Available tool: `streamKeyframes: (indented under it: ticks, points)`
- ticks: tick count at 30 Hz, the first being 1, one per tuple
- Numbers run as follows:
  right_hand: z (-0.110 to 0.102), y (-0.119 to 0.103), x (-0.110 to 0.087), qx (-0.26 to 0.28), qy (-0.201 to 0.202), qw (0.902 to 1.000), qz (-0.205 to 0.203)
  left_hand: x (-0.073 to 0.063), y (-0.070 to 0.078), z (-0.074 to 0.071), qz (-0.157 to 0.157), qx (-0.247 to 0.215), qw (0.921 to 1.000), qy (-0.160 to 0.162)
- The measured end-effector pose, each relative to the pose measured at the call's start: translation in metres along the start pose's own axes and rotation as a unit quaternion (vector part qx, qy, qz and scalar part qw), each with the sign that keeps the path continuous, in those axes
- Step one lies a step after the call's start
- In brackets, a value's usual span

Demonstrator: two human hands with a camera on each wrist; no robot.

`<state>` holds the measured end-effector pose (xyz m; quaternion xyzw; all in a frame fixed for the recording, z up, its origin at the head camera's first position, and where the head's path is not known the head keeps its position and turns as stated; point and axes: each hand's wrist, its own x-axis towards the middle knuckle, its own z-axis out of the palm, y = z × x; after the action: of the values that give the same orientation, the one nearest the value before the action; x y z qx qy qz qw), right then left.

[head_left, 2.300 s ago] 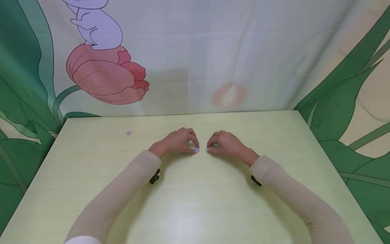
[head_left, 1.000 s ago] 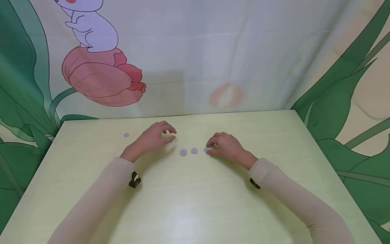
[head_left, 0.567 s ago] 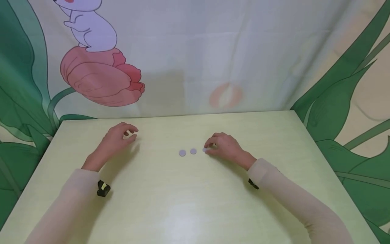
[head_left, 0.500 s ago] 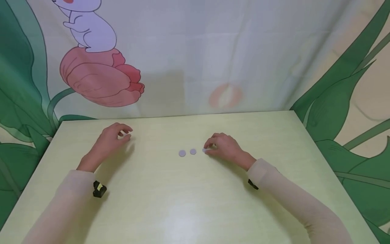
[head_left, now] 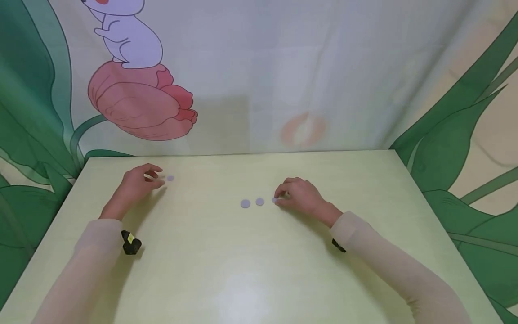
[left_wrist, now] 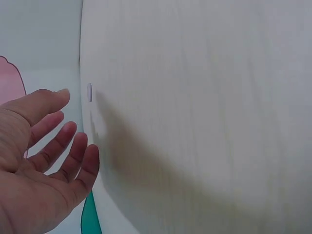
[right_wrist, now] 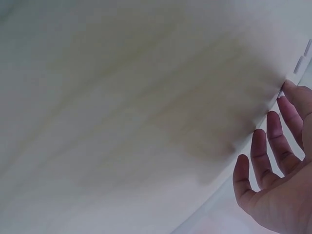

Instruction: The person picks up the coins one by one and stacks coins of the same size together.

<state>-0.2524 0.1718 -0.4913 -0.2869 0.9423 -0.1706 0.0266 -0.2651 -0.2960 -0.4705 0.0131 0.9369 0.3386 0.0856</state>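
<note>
Several small, flat, pale purple round discs lie on the table. My left hand (head_left: 139,183) is at the far left, fingers loosely bent and thumb apart, with nothing between them. Just beyond its fingertips lies a lone disc (head_left: 170,178), which the left wrist view shows edge-on near the thumb (left_wrist: 62,96). My right hand (head_left: 301,196) pinches another disc (head_left: 274,200) between thumb and index finger at the table surface; the fingers hide part of it. Left of it, a middle disc (head_left: 260,202) and a left disc (head_left: 245,204) form a row with it.
The pale wood-grain table (head_left: 251,270) ends at a back edge against a printed curtain (head_left: 226,67) with a white animal on a pink flower. Green leaf prints (head_left: 449,148) flank both sides. A small black device (head_left: 131,243) sits at the left wrist.
My left hand has let go of the middle disc and moved left, past the lone disc to its left side. The right hand has kept its place and its pinch.
</note>
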Motion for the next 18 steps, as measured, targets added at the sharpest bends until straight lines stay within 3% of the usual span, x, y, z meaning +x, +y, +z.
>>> streamKeyframes:
  ticks: [4, 9, 18]
  points:
    - [-0.002, 0.003, 0.001, 0.008, -0.006, 0.9999, 0.004, 0.009, -0.001, -0.001, -0.002, 0.003, 0.9999, -0.01]
    - [-0.001, 0.001, 0.001, 0.008, -0.01, 0.9999, 0.005, 0.013, -0.005, 0.0, -0.016, 0.012, 0.9996, -0.019]
    - [-0.002, 0.003, 0.001, 0.001, -0.011, 0.9999, 0.011, 0.018, -0.004, 0.004, -0.014, 0.03, 0.999, -0.03]
